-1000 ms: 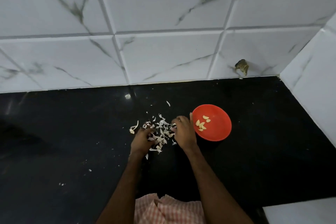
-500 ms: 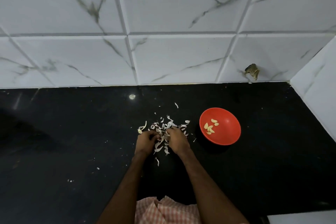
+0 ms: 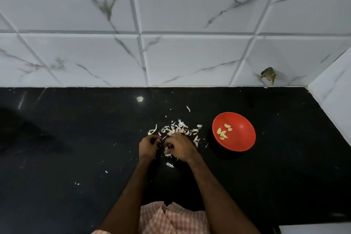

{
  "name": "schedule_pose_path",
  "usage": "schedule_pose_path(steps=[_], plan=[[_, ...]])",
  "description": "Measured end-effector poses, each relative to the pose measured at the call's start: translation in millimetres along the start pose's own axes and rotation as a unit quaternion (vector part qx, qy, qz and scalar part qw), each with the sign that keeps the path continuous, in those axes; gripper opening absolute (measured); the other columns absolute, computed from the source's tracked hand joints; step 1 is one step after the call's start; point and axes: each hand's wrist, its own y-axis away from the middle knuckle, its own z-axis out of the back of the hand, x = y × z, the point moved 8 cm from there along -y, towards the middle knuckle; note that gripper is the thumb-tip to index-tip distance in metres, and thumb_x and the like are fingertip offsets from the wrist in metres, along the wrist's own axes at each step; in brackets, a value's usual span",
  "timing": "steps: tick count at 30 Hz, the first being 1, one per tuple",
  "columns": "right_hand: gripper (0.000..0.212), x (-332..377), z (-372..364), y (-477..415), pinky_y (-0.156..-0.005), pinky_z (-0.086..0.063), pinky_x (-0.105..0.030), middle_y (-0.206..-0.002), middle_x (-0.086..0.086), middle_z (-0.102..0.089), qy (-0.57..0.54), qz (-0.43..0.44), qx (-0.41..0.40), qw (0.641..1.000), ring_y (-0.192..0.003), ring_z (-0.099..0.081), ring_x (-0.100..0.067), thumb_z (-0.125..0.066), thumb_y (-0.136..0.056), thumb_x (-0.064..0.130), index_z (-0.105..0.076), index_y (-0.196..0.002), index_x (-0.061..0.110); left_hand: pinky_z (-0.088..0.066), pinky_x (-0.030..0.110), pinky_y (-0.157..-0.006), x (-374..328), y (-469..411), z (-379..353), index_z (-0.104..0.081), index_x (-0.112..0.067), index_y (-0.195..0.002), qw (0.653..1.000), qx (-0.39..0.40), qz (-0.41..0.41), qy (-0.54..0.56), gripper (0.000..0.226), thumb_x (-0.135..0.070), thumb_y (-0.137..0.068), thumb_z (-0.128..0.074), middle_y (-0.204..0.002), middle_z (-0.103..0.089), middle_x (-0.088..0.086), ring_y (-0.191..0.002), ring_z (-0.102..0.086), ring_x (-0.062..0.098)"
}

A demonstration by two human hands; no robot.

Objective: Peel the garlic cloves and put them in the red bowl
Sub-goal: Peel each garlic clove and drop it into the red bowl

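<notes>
1. Head view: the red bowl [image 3: 242,138] sat on the black counter [image 3: 76,148], with several peeled cloves [image 3: 223,132] lying in its left half
2. A scatter of papery garlic skins [image 3: 180,129] lay on the counter just left of the bowl
3. The right hand [image 3: 181,148], left of the bowl and nearer the person than the skins, pinched a pale clove [image 3: 167,151] in curled fingers
4. The left hand [image 3: 148,145], farther left of the bowl, was curled too; whether it held anything could not be told

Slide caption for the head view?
Right hand pinches a garlic clove, left hand close by, skins scattered; peeled cloves in red bowl.
</notes>
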Motion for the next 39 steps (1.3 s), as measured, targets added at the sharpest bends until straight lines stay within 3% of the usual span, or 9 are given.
schedule_pose_path(steps=[6,10,14,17,21,25,29,33,39], plan=[[0.025,2.2,-10.6,-2.8,-0.092,-0.046,-0.037,-0.117,-0.004,-0.064,0.060,-0.008,-0.020,0.998,-0.114,-0.057,-0.025,-0.069,-0.090,0.017,-0.064,-0.114,0.019,-0.055,0.025,-0.067,2.4,4.0,1.5,-0.072,-0.023,-0.087,0.999,0.005,0.007,0.032,0.021,-0.005,-0.094,-0.065,-0.079,-0.072,-0.004,-0.066,-0.066,0.011],[0.030,-13.3,-6.3,-3.6,-0.084,-0.054,-0.034,-0.095,0.007,-0.067,-0.134,-0.077,-0.091,0.984,-0.088,-0.063,-0.011,-0.069,-0.090,0.009,-0.067,-0.114,0.026,-0.054,0.026,-0.059,1.4,5.6,-1.0,-0.072,-0.023,-0.088,0.998,0.063,0.005,0.022,0.017,-0.007,-0.093,-0.068,-0.082,-0.074,0.001,-0.061,-0.063,0.011],[0.025,-31.6,4.7,0.1,-0.076,-0.056,-0.029,-0.084,0.008,-0.064,-0.269,-0.144,-0.161,0.938,-0.078,-0.063,-0.005,-0.074,-0.085,0.000,-0.072,-0.101,0.020,-0.053,0.028,-0.085,-8.1,13.6,-14.7,-0.072,-0.032,-0.095,0.976,0.178,-0.068,-0.104,0.027,-0.019,-0.076,-0.087,-0.101,-0.073,-0.005,-0.092,-0.067,0.009],[0.020,-35.3,9.7,1.8,-0.073,-0.052,-0.019,-0.083,0.008,-0.068,-0.307,-0.154,-0.186,0.921,-0.077,-0.064,-0.001,-0.078,-0.083,0.001,-0.068,-0.089,0.018,-0.051,0.030,-0.086,-14.6,18.8,-17.8,-0.069,-0.038,-0.088,0.963,0.160,-0.100,-0.194,0.025,-0.021,-0.077,-0.084,-0.101,-0.065,-0.011,-0.095,-0.061,0.007],[0.023,-39.5,17.3,3.5,-0.074,-0.056,-0.023,-0.081,0.004,-0.073,-0.334,-0.151,-0.226,0.902,-0.079,-0.070,-0.009,-0.083,-0.080,0.009,-0.066,-0.077,0.023,-0.047,0.029,-0.080,-17.8,17.0,-16.7,-0.068,-0.031,-0.086,0.961,0.132,-0.107,-0.217,0.010,-0.025,-0.086,-0.075,-0.100,-0.063,-0.013,-0.094,-0.060,0.008],[0.010,-45.4,21.0,7.3,-0.074,-0.059,-0.029,-0.083,0.001,-0.075,-0.355,-0.151,-0.255,0.887,-0.076,-0.071,-0.010,-0.080,-0.081,0.003,-0.074,-0.086,0.008,-0.050,0.031,-0.084,-17.1,17.5,-14.5,-0.067,-0.026,-0.091,0.964,0.109,-0.097,-0.223,0.008,-0.019,-0.093,-0.064,-0.101,-0.065,-0.013,-0.096,-0.062,0.009],[0.013,-39.0,34.0,3.2,-0.073,-0.062,-0.031,-0.084,0.001,-0.075,-0.334,-0.126,-0.265,0.896,-0.073,-0.072,-0.009,-0.074,-0.087,-0.002,-0.076,-0.096,0.007,-0.053,0.035,-0.085,-38.2,8.9,6.7,-0.065,-0.028,-0.104,0.996,0.011,-0.081,-0.031,0.007,-0.025,-0.099,-0.062,-0.102,-0.068,-0.014,-0.094,-0.065,0.008],[0.010,-27.5,50.7,-2.4,-0.071,-0.057,-0.021,-0.079,0.003,-0.073,-0.322,-0.104,-0.284,0.897,-0.074,-0.069,-0.002,-0.080,-0.082,0.004,-0.073,-0.086,0.010,-0.058,0.030,-0.081,-75.9,4.5,10.7,-0.072,-0.016,-0.101,0.986,0.048,-0.123,0.097,0.008,-0.016,-0.097,-0.065,-0.094,-0.075,-0.003,-0.090,-0.072,0.013],[0.014,-16.9,63.0,-6.4,-0.076,-0.058,-0.028,-0.081,0.004,-0.071,-0.325,-0.061,-0.277,0.902,-0.079,-0.069,-0.008,-0.075,-0.086,0.003,-0.066,-0.086,0.014,-0.058,0.031,-0.075,-82.3,10.3,11.8,-0.074,-0.006,-0.099,0.973,0.063,-0.088,0.205,0.011,0.000,-0.092,-0.068,-0.090,-0.077,0.010,-0.081,-0.071,0.015]])
